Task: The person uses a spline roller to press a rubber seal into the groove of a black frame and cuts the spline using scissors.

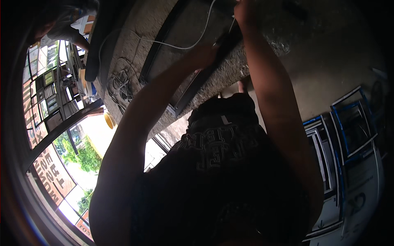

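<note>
A dark, narrow-barred frame [196, 87] lies on a rough, worn work surface [158, 35] in front of me. My left hand [206, 56] is on the near bar of this frame, with its fingers lost in shadow. Farther up the same bar, my right hand [245, 15] is closed near the top edge of the view. A thin pale strip or shaft [232, 24] shows just below it; what the fingers hold is too dark to name. A white cord [180, 48] curves across the frame, left of both hands.
Tangled cord [120, 84] lies on the surface at left, beside a long dark roll [93, 51]. Another person [61, 35] is at the upper left. Several blue-edged frames [353, 123] lean at right. A yellow bucket [109, 120] stands at lower left.
</note>
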A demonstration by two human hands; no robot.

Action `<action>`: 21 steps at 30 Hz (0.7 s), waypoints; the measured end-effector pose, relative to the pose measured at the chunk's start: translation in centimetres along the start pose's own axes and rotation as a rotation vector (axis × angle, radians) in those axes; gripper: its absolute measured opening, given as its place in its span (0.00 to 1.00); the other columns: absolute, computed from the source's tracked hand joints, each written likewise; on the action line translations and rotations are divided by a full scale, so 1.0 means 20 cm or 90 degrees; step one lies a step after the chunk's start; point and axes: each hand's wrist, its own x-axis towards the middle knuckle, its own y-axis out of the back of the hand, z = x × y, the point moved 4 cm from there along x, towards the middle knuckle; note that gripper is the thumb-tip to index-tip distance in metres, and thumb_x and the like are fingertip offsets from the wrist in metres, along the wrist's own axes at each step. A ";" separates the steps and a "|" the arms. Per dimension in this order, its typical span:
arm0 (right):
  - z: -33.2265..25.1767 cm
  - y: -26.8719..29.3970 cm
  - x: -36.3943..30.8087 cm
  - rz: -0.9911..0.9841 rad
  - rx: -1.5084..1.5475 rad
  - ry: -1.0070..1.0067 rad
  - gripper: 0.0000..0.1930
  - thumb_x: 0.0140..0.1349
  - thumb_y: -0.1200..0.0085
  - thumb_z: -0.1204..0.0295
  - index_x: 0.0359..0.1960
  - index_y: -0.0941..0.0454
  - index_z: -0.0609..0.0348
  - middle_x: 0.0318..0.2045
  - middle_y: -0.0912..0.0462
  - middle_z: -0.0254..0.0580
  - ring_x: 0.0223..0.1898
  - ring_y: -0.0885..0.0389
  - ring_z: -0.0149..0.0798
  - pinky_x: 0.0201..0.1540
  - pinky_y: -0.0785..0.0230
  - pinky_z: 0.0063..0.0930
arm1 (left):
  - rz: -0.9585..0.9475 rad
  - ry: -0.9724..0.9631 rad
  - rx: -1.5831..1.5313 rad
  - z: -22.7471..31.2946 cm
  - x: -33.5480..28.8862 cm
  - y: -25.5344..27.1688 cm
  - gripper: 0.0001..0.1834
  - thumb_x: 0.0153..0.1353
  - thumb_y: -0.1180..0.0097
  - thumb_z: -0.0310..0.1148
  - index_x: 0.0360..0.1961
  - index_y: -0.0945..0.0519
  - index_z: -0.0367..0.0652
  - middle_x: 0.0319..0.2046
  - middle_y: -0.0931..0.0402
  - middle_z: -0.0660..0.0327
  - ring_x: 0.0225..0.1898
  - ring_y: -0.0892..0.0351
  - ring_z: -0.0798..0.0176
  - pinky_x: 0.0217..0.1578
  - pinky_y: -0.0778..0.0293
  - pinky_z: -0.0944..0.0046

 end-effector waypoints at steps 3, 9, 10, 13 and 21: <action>-0.01 -0.02 0.04 -0.186 0.067 0.068 0.07 0.62 0.53 0.78 0.40 0.25 0.63 0.37 0.17 0.55 0.42 0.19 0.58 0.44 0.26 0.50 | 0.352 -0.288 0.157 -0.19 -0.08 -0.10 0.19 0.72 0.65 0.38 0.47 0.23 0.37 0.29 0.22 0.43 0.29 0.17 0.46 0.33 0.21 0.48; 0.06 0.06 -0.08 -0.035 0.139 0.186 0.06 0.64 0.52 0.76 0.40 0.27 0.61 0.34 0.19 0.56 0.39 0.20 0.60 0.42 0.28 0.51 | 0.096 -0.100 0.102 -0.15 0.03 -0.09 0.19 0.73 0.66 0.36 0.52 0.24 0.41 0.45 0.25 0.37 0.45 0.20 0.40 0.44 0.25 0.45; 0.05 0.07 -0.03 -0.024 0.158 0.177 0.05 0.64 0.51 0.75 0.40 0.27 0.60 0.34 0.19 0.56 0.39 0.21 0.60 0.41 0.28 0.51 | 0.218 -0.247 0.204 -0.17 0.07 -0.08 0.19 0.73 0.66 0.36 0.51 0.24 0.41 0.42 0.23 0.38 0.42 0.18 0.40 0.42 0.24 0.45; 0.04 0.08 -0.05 -0.026 0.174 0.182 0.06 0.65 0.52 0.74 0.40 0.27 0.61 0.35 0.20 0.57 0.39 0.21 0.60 0.41 0.29 0.51 | 0.341 -0.281 0.219 -0.12 0.10 -0.08 0.18 0.73 0.66 0.36 0.46 0.24 0.37 0.38 0.21 0.39 0.39 0.18 0.40 0.39 0.24 0.45; 0.10 -0.01 -0.04 0.090 0.227 0.227 0.06 0.67 0.51 0.71 0.43 0.25 0.53 0.30 0.17 0.40 0.34 0.17 0.48 0.35 0.25 0.39 | 0.260 -0.282 0.226 -0.12 0.18 -0.04 0.20 0.74 0.67 0.38 0.48 0.24 0.38 0.29 0.21 0.41 0.34 0.17 0.41 0.37 0.22 0.44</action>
